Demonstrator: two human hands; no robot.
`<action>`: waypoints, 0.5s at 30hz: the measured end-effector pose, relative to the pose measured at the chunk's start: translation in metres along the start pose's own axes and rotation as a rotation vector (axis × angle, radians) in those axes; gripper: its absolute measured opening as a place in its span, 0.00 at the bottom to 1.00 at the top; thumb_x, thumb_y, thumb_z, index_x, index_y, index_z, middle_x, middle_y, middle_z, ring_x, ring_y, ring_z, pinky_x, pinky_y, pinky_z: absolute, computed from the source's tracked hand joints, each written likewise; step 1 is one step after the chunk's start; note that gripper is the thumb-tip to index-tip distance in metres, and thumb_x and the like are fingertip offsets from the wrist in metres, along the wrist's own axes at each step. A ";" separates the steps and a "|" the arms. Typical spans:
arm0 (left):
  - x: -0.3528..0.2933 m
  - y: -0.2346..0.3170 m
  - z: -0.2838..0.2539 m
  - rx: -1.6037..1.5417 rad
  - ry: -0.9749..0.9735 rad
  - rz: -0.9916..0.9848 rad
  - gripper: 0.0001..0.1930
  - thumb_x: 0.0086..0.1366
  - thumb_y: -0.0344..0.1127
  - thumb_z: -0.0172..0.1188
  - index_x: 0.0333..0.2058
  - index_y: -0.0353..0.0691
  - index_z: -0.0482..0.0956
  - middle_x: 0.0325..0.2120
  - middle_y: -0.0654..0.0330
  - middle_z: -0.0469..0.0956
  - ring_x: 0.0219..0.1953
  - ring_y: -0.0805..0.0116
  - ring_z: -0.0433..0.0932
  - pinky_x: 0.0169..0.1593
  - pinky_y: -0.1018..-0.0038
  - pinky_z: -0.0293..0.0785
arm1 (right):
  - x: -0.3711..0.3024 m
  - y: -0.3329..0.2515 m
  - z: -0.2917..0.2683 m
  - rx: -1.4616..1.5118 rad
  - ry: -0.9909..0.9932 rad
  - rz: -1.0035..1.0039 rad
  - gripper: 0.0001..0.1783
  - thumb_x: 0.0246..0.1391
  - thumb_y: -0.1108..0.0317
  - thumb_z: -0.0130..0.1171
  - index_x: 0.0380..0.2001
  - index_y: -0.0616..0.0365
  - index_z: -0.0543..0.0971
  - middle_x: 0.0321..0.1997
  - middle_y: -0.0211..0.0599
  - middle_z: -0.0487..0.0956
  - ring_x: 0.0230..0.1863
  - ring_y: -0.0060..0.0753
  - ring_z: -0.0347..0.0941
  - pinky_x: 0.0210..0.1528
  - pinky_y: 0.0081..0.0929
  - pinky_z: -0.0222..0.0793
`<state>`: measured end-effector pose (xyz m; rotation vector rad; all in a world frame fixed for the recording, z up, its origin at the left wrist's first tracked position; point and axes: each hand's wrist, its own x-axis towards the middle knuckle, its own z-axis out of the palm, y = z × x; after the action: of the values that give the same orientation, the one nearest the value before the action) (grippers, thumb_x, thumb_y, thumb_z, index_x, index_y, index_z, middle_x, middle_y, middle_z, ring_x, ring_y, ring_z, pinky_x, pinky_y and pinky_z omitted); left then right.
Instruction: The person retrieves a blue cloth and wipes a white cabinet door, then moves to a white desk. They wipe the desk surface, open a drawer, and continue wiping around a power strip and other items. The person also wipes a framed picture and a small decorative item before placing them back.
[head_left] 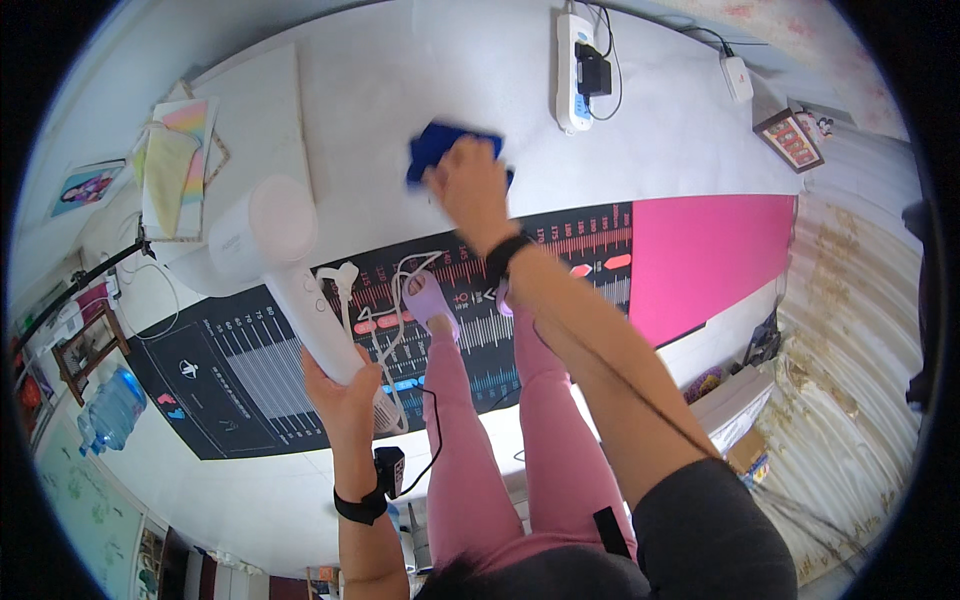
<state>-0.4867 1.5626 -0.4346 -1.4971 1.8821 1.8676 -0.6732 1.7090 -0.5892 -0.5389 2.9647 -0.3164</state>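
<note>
Head-worn fisheye; faces steeply down; forearms point(610, 360) near, mat point(490, 355) farther below.

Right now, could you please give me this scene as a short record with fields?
Left hand: gripping a white handheld appliance
Right hand: on a blue cloth; exact grip blurred
Behind cloth: white surface
Power: white power strip with black adapter plugged in
Feet: light purple slippers on a black printed mat
Far left: blue water jug

Bright, diffuse light left only soft shadows. Motion blurred the right hand point(472, 190) and cloth point(432, 148) toward twelve o'clock; the white surface's point(360, 85) edge bowed at eleven.
</note>
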 end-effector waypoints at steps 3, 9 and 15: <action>0.011 0.004 0.010 -0.015 -0.015 0.001 0.31 0.44 0.24 0.60 0.51 0.33 0.65 0.29 0.59 0.73 0.29 0.72 0.74 0.33 0.76 0.72 | -0.035 -0.028 0.018 0.073 -0.096 -0.158 0.11 0.47 0.58 0.63 0.26 0.54 0.81 0.42 0.32 0.71 0.50 0.40 0.62 0.46 0.37 0.62; 0.063 0.005 0.033 0.085 -0.050 0.132 0.27 0.44 0.26 0.60 0.48 0.33 0.68 0.29 0.58 0.73 0.30 0.70 0.74 0.34 0.74 0.72 | -0.021 0.014 0.011 0.171 -0.116 -0.031 0.12 0.43 0.57 0.66 0.30 0.50 0.81 0.46 0.35 0.71 0.52 0.46 0.64 0.46 0.45 0.68; 0.127 -0.004 0.062 0.186 -0.035 0.330 0.26 0.44 0.31 0.61 0.45 0.32 0.69 0.32 0.53 0.76 0.32 0.63 0.75 0.40 0.71 0.73 | -0.017 0.043 -0.010 0.081 0.006 0.217 0.11 0.43 0.61 0.64 0.32 0.50 0.82 0.45 0.34 0.71 0.51 0.44 0.63 0.42 0.44 0.65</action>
<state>-0.5826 1.5436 -0.5367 -1.1467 2.3284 1.7594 -0.6732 1.7567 -0.5880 -0.2046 2.9640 -0.4135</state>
